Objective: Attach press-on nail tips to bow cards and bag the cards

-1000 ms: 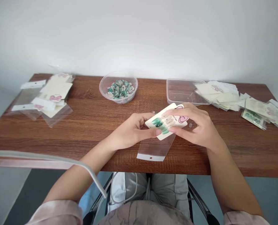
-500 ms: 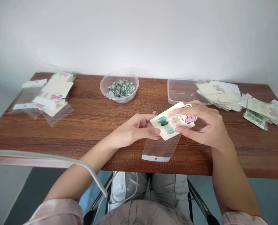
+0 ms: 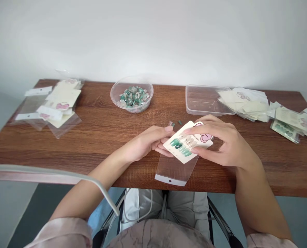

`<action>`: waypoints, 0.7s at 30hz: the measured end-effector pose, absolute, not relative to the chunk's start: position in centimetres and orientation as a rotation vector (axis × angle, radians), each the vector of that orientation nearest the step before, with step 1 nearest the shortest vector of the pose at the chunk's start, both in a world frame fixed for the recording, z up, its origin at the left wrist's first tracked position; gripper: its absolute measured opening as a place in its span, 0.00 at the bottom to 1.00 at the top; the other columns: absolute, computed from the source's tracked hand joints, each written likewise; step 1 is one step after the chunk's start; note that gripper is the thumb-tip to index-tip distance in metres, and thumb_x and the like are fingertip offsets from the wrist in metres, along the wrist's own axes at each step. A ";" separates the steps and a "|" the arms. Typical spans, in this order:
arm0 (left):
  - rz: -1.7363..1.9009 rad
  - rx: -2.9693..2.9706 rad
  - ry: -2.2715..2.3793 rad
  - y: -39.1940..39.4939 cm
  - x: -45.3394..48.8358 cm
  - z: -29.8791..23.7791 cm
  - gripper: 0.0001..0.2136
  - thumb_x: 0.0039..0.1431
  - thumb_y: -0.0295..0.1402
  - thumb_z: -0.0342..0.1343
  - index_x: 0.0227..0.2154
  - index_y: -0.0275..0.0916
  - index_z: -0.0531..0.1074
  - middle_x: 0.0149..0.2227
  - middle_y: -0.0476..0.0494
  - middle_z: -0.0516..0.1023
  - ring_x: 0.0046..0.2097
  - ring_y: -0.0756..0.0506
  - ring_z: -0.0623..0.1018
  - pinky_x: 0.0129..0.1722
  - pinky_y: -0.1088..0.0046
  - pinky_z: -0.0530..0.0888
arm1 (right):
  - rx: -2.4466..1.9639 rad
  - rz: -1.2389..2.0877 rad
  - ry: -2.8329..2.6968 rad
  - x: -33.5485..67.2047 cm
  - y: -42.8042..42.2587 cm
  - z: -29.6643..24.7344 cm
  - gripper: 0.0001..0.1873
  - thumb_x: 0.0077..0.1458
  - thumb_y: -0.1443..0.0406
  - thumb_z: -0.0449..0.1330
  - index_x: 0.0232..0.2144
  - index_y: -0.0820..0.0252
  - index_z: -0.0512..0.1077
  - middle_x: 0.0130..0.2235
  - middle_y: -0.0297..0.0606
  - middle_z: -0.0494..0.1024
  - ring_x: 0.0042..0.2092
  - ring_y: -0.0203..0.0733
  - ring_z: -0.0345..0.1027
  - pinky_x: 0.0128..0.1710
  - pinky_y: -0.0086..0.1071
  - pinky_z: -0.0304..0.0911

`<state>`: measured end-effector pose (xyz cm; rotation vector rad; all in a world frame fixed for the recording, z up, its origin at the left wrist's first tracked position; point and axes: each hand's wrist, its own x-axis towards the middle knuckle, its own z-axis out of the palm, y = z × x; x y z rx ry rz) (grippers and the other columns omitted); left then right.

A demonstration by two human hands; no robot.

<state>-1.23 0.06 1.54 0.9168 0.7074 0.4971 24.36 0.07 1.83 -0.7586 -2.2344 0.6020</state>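
My right hand (image 3: 219,143) pinches card (image 3: 184,144), long axis slanting up rightward; my left hand (image 3: 150,142), loosely curled, thumb off card, fingers by its left corner; bag (image 3: 174,169) beneath.

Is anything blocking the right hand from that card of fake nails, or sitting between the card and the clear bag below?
Nothing visible blocks the right hand: it grips the press-on nail card. The left hand is at the card's left edge, its fingers perhaps between card and clear bag; the card hides the rest.
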 end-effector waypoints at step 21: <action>0.490 0.915 0.720 -0.1 -1.1 1.3 0.22 0.57 0.52 0.67 0.32 0.33 0.79 0.27 0.45 0.79 0.29 0.49 0.77 0.29 0.76 0.72 | -0.693 0.816 -2.337 23.3 -0.4 1.5 0.17 0.65 0.62 0.62 0.55 0.50 0.76 0.48 0.41 0.74 0.48 0.45 0.71 0.47 0.42 0.70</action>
